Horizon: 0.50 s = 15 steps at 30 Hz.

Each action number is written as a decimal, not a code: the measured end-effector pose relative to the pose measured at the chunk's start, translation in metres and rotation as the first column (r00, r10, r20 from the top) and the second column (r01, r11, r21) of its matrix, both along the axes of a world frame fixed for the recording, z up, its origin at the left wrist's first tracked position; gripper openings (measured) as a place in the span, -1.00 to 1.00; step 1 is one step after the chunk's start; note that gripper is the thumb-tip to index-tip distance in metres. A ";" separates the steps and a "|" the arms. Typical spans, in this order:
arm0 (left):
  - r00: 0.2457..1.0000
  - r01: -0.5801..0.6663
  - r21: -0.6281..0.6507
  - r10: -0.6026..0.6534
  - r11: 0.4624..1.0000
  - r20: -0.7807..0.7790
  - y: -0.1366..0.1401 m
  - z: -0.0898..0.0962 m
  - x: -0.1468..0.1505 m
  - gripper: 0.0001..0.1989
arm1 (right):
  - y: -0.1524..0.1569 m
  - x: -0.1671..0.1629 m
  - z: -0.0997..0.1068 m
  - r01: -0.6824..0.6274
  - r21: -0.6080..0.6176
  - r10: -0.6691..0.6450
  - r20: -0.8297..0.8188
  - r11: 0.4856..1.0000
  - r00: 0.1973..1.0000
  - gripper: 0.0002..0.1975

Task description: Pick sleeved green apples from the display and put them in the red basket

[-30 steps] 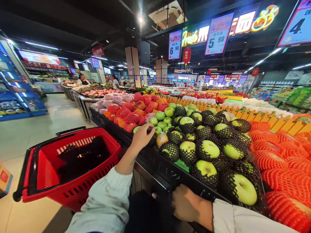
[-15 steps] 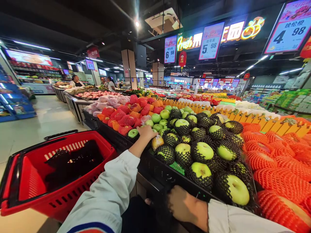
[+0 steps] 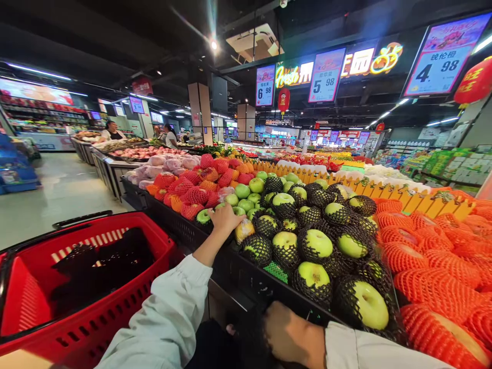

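Observation:
My left hand point(image 3: 226, 218) reaches over the front edge of the apple bin, back of the hand up. Its visible fingers are spread over small green apples point(image 3: 242, 191); the fingertips are partly hidden. Close to its left side is a green apple point(image 3: 203, 217), and by its right side a yellowish fruit in clear wrap point(image 3: 244, 231). Low in front of the bin, my right hand point(image 3: 282, 328) is curled beside a dark mass; what it holds is lost in shadow. Larger green apples point(image 3: 315, 244) in black foam nets lie to the right.
A red shopping basket point(image 3: 111, 287) with dark contents stands at the left. Fruit in red nets point(image 3: 194, 196) fills the bin's left part; large fruit in orange nets point(image 3: 430, 277) lies at right. The black bin rim point(image 3: 215, 261) runs between. People stand far back.
The view has shifted, so the bin and basket sit further left and the basket lower. My left hand stays at the small green apples, its fingers more spread. The right hand stays low.

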<state>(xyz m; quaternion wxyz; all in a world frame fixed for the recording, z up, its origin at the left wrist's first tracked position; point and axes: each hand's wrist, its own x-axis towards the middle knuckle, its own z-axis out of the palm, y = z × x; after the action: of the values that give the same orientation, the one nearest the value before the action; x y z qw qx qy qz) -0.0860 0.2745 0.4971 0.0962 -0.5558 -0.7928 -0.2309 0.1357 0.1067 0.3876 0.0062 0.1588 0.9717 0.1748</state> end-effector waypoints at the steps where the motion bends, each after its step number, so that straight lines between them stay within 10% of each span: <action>1: 1.000 -0.005 0.045 0.005 0.999 0.001 -0.002 0.000 0.000 -0.31 | -0.001 0.001 0.002 -0.003 0.013 0.002 0.039 1.000 0.999 -0.73; 9: 0.995 -0.014 0.453 -0.034 0.891 0.098 -0.024 0.018 -0.006 -0.40 | -0.001 0.003 -0.010 0.070 0.031 -0.073 0.072 0.997 0.995 -0.77; 15: 0.914 0.019 0.830 -0.346 0.557 0.211 -0.056 0.014 -0.020 -0.38 | 0.000 0.000 -0.015 0.060 -0.025 -0.060 -0.004 0.998 0.998 -0.82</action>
<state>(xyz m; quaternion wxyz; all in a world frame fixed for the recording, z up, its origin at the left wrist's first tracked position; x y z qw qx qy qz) -0.1059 0.2181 0.5110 0.1724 -0.4786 -0.5378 -0.6723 0.1358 0.1068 0.3725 0.0112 0.1883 0.9686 0.1619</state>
